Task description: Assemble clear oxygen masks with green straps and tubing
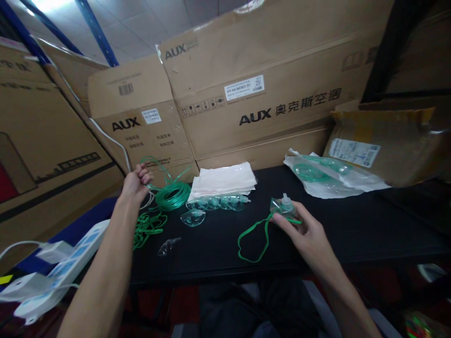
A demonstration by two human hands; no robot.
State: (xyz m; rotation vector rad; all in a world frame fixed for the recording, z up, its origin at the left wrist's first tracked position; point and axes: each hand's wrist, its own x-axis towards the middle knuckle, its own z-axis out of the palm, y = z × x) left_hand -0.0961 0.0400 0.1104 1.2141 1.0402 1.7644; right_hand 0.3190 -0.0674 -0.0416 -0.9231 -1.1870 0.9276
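My right hand is closed around a clear green oxygen mask with a whitish connector on top. From that mask a green elastic strap hangs in a loop over the black table. At the left, my left hand is raised with its fingers pinched on a thin green tube, which arcs over to a coil of green tubing. Below the coil lies a tangle of green straps. A row of clear masks sits mid-table, with one separate mask in front and a small clear plastic piece nearer me.
Behind the masks is a stack of white bags. On the right, a packaged mask lies by an opened cardboard box. A white power strip with plugs runs along the left. Large cartons wall the back.
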